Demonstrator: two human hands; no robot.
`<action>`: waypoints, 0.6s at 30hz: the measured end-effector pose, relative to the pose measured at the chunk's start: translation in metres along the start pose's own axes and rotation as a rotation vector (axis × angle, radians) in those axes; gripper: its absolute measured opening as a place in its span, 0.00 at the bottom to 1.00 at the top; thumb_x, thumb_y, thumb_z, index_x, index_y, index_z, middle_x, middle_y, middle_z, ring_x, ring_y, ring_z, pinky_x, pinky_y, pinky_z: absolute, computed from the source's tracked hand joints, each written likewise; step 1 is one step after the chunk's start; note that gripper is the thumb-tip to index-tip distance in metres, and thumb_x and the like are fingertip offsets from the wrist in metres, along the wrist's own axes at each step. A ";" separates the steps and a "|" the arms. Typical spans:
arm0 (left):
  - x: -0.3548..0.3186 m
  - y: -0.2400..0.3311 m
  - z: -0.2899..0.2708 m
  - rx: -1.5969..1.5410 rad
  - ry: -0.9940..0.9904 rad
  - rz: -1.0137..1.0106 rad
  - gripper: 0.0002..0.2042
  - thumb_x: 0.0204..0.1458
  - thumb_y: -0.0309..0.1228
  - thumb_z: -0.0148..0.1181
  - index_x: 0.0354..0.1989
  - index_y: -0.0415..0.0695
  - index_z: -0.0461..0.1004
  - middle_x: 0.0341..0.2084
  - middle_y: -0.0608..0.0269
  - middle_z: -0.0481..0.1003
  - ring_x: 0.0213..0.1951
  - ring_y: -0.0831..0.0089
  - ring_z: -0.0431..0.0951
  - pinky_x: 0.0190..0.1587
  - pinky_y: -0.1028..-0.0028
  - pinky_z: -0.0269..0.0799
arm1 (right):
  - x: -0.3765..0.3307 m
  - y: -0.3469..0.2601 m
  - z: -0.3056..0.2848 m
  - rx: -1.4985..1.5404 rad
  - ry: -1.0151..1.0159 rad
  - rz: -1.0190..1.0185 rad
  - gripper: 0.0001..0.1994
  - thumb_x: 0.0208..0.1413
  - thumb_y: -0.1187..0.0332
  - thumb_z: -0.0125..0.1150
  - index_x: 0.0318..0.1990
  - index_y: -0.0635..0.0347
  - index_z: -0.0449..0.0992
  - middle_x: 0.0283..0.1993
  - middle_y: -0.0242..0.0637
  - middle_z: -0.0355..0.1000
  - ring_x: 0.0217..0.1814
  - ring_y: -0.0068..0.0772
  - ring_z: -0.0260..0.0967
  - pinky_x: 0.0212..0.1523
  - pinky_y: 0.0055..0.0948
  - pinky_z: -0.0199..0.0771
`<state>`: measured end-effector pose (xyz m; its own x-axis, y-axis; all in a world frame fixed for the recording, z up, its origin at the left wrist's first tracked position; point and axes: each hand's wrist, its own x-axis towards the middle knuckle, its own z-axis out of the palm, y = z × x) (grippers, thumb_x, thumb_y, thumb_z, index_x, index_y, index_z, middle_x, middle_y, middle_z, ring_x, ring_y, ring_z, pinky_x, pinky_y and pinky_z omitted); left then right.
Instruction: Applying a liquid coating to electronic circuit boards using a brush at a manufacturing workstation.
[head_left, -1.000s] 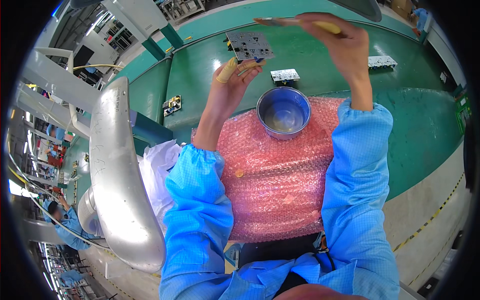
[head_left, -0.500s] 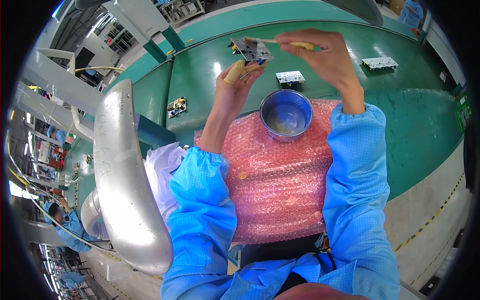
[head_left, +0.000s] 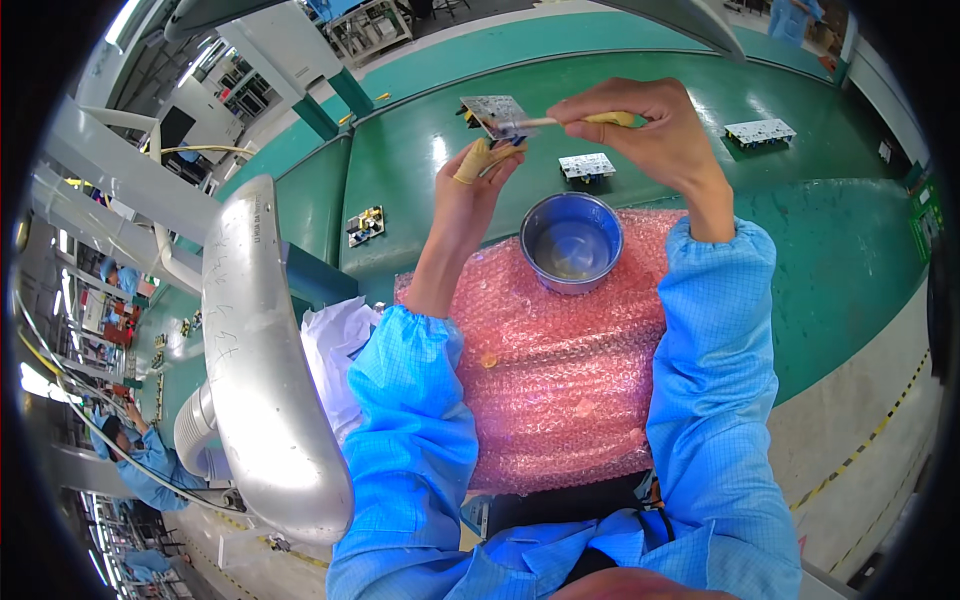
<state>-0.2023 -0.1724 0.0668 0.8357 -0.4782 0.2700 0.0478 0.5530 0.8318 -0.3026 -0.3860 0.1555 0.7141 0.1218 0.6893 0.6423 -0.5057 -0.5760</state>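
Observation:
My left hand (head_left: 468,196), with yellow finger cots on its fingers, holds a small circuit board (head_left: 493,106) up over the green bench. The board is tilted, its pale face up and its components below. In my right hand (head_left: 655,128) is a thin brush (head_left: 548,122) with a light handle, gripped between thumb and fingers; a yellow finger cot shows there too. The brush's tip end reaches the board's near right part; whether the bristles touch it I cannot tell. Below my hands a blue-grey metal bowl (head_left: 572,284) with clear liquid stands on pink bubble wrap (head_left: 560,400).
Other circuit boards lie on the green bench (head_left: 400,180): one behind the bowl (head_left: 587,167), one at the far right (head_left: 760,133), one at the left (head_left: 366,227). A large silver duct hood (head_left: 265,400) stands left of my arm, beside crumpled white sheeting (head_left: 335,350).
The brush's tip end has moved from the board's far left part toward its near right edge. The board is tilted differently in my left hand. The whole view has shifted slightly.

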 end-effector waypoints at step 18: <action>-0.006 -0.006 0.002 -0.035 -0.138 -0.043 0.21 0.63 0.38 0.53 0.52 0.28 0.69 0.50 0.44 0.73 0.51 0.57 0.76 0.56 0.66 0.72 | 0.000 0.049 -0.008 0.570 0.247 0.487 0.11 0.55 0.70 0.66 0.41 0.71 0.78 0.36 0.39 0.76 0.35 0.27 0.76 0.39 0.23 0.81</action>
<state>-0.2087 -0.1736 0.0612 0.7495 -0.5900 0.3004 0.1033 0.5524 0.8272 -0.2734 -0.4172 0.1305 0.9120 -0.2281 0.3409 0.3646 0.0703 -0.9285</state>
